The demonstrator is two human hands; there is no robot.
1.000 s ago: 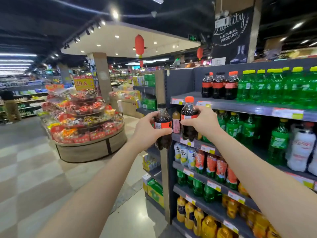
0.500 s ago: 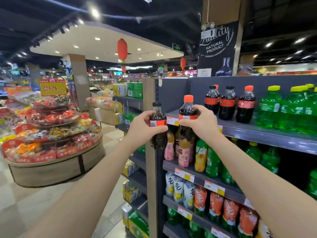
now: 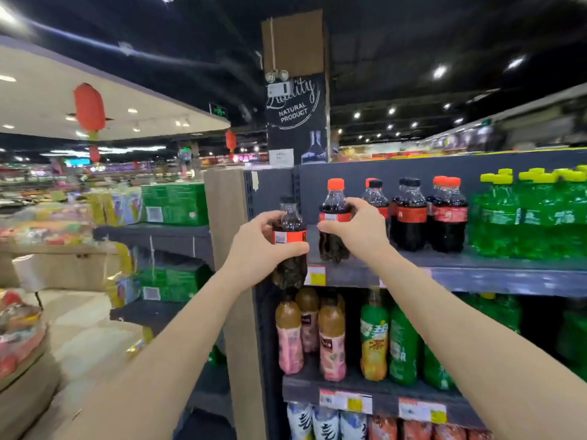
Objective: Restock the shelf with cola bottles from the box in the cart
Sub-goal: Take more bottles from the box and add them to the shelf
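Note:
My left hand grips a black-capped cola bottle by its red label, held in front of the top shelf's left end. My right hand grips a red-capped cola bottle whose base is at the top shelf, near its left end. Several cola bottles stand on that shelf just to the right of my right hand. The cart and the box are out of view.
Green soda bottles fill the top shelf further right. Tea and juice bottles stand on the shelf below. A brown end panel borders the rack on the left. Green boxes sit on a side rack.
Both hands have carried their bottles up and rightward to top-shelf level. The right bottle has reached the shelf's left end beside the standing cola bottles. The view has closed in on the rack.

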